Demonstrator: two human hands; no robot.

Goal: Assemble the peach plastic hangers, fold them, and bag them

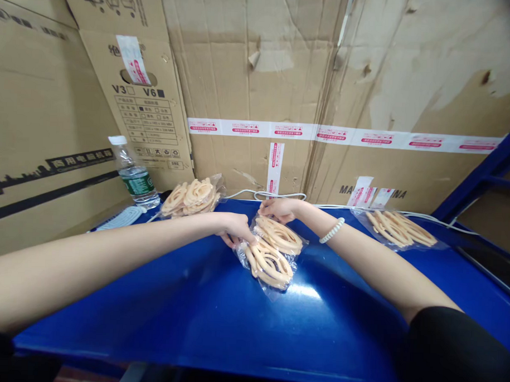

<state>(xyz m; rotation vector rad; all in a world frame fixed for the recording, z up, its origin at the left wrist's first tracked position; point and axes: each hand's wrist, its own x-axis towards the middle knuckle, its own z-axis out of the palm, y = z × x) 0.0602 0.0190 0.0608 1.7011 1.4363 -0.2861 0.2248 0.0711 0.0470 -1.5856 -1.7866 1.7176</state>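
Observation:
Two bundles of beige loops in clear plastic lie in front of me, a nearer bag (271, 267) and a farther bag (281, 235), close against each other. I cannot tell whether the plastic between them is joined. My left hand (239, 228) closes on the left edge of the nearer bag, thumb on top of the loops. With fingers curled, my right hand (279, 209) grips the far edge of the farther bag; its fingertips are partly hidden. A beaded bracelet (332, 231) circles my right wrist.
On the blue table (200, 323), a pile of bagged loops (192, 197) sits at the back left beside a water bottle (137, 178). Another bag of loops (400, 228) lies at the right. A white cable (246, 192) runs before the cardboard wall (250, 90).

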